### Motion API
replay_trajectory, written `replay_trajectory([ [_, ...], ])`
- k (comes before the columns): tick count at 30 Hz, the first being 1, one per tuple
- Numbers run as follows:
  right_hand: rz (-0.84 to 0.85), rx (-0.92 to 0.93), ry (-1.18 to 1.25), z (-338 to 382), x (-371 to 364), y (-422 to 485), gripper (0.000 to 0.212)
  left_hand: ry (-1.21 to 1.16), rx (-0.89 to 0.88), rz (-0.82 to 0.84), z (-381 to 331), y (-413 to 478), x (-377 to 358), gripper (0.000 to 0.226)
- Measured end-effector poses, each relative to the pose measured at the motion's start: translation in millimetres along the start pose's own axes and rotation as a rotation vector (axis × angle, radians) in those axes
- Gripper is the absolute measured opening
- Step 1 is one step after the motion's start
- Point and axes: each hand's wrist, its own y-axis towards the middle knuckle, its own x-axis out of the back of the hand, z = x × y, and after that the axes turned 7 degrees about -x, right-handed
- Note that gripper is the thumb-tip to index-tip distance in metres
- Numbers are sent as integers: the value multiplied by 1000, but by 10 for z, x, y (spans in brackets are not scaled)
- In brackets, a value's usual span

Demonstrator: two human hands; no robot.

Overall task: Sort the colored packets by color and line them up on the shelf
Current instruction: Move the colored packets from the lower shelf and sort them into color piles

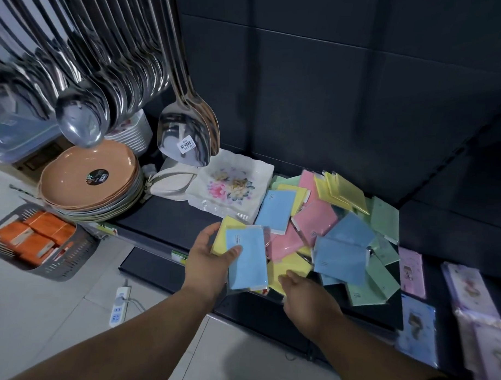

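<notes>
Where the right hand [305, 294] blurs at the pile's near edge, its fingertips meet a yellow packet [293, 266]; grip or mere touch cannot be told. Flat, plastic-wrapped packets [328, 218], blue, pink, yellow and green, lie jumbled on the dark shelf [163, 223] beyond both hands. Nearer, the left hand [210, 259] clasps a blue packet [248, 263], thumb on top.

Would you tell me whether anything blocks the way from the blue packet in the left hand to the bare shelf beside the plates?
Nothing visible does: the blue packet in the left hand is right beside that bare shelf stretch.
</notes>
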Motion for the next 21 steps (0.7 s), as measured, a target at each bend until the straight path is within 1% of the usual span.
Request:
replay_trajectory([
  [4,-117,20,-50,-16,-11,-57,43,65,-40,-14,23,24,61,45],
  [6,-184,8,1,-34,57,-140,39,75,-52,-10,5,31,56,45],
  [8,-246,-49,54,-84,145,-190,33,88,-64,-1,-47,28,32,45],
  [11,-301,-82,91,-160,306,-233,22,94,-89,24,-157,16,-12,44],
  [13,-367,-99,244,-169,463,-318,16,98,-118,42,-238,6,-47,45],
  [16,-459,-151,499,-145,683,-473,26,125,-159,53,-372,-30,-95,44],
  [21,-591,-262,792,-143,987,-627,15,114,-223,79,-623,-143,-182,42],
])
